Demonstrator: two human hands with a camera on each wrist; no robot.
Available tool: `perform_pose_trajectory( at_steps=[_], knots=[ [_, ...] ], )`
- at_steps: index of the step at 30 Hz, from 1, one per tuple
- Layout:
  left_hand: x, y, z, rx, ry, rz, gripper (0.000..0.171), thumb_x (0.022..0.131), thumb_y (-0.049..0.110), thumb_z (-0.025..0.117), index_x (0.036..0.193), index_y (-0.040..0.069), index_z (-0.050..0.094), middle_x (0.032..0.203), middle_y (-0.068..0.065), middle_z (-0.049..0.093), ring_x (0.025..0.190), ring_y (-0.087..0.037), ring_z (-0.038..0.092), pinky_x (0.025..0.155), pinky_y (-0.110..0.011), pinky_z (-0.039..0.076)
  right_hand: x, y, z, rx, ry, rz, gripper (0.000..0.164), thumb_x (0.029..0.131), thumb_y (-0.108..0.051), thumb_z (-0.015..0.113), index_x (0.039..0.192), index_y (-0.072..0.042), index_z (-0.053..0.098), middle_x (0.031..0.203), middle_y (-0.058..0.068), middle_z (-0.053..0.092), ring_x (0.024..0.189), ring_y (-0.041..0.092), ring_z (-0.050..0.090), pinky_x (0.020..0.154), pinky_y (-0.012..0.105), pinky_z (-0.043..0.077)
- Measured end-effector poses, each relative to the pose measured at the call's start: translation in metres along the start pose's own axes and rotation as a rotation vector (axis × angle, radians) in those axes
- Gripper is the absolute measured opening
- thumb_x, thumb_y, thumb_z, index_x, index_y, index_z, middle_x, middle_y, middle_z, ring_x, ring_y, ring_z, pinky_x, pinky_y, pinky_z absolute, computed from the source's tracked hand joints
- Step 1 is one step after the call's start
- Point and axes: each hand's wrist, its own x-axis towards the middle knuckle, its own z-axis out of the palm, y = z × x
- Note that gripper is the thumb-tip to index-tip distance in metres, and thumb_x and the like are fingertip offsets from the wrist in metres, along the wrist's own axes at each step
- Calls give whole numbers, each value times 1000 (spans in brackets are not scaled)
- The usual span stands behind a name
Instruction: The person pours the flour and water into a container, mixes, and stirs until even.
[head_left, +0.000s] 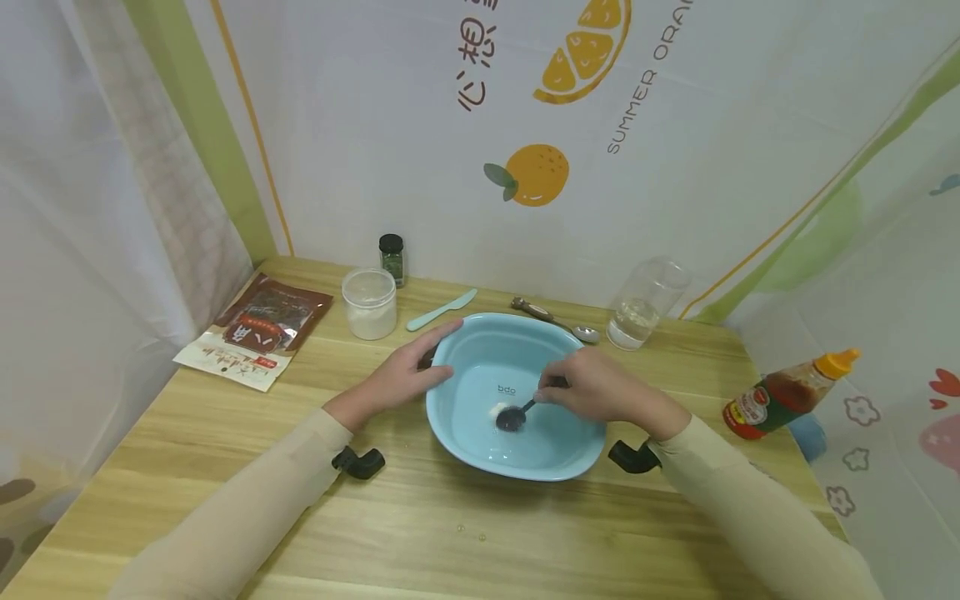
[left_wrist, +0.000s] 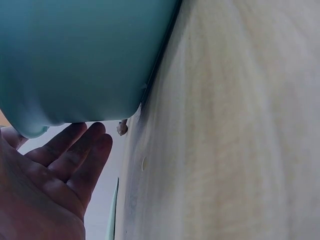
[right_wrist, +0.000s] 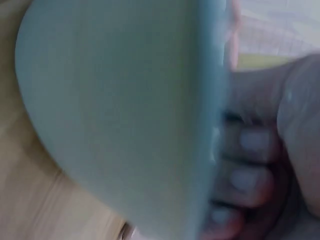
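A light blue plastic basin [head_left: 465, 421] sits on the wooden table. My left hand [head_left: 399, 373] holds its left rim, thumb over the inside and fingers against the outer wall; the left wrist view shows those fingers [left_wrist: 75, 155] under the basin's side. With curled fingers, my right hand [head_left: 596, 385] grips the handle of a dark spoon [head_left: 512, 419] over the basin. The spoon's bowl is down at the basin's floor, beside a small white patch [head_left: 497, 409]. In the right wrist view, the basin's wall [right_wrist: 115, 110] hides the spoon from sight.
Behind the basin lie a pale green spreader [head_left: 442, 310] and a metal spoon [head_left: 555, 320]. A tub of white powder [head_left: 371, 308], a green spice jar [head_left: 392, 261] and a brown packet [head_left: 262, 325] stand left. Rightward are a glass with clear liquid [head_left: 633, 321] and a sauce bottle [head_left: 780, 400].
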Motion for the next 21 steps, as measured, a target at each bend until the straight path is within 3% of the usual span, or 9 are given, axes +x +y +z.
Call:
perform_pose_trajectory(
  at_steps=[3,6,8,12,15,21],
  knots=[
    [0,-1,1,-1,-2,-4,74,109,10,64,175,3,31,174,-25,40,144,-50,58,102,-44,66,0,5,-3,-45,64,78,12,103,-22,81,95,-14,85,82,-9,75,66,7,56,59,27,49],
    [0,-1,1,9,-4,-9,74,109,12,65,175,5,31,174,-24,40,144,-49,58,102,-44,66,-1,7,-8,-67,51,117,12,104,-23,81,95,-15,85,79,-11,73,65,8,55,58,28,48],
    [1,0,0,16,-4,-12,75,109,13,65,175,6,32,175,-23,40,145,-48,58,104,-44,65,-2,7,-10,-64,7,94,13,103,-24,82,93,-18,83,77,-13,70,64,7,55,58,27,48],
    [0,-1,-1,10,-1,-5,74,109,11,65,175,5,31,174,-23,40,145,-48,58,106,-45,64,2,0,-8,2,-81,-33,14,104,-25,81,91,-20,81,80,-14,70,68,3,56,62,25,50],
    [0,-1,-1,1,4,4,74,108,9,65,174,3,32,174,-25,40,144,-50,59,105,-46,64,10,-1,-5,6,-58,-85,13,105,-24,80,93,-18,83,81,-13,72,68,2,55,62,24,50],
    [0,-2,-1,2,-6,2,74,109,9,65,175,4,31,175,-24,39,144,-49,58,104,-45,65,15,12,-10,-68,39,43,13,104,-21,81,93,-14,84,74,-11,68,63,7,51,58,27,44]
  ],
)
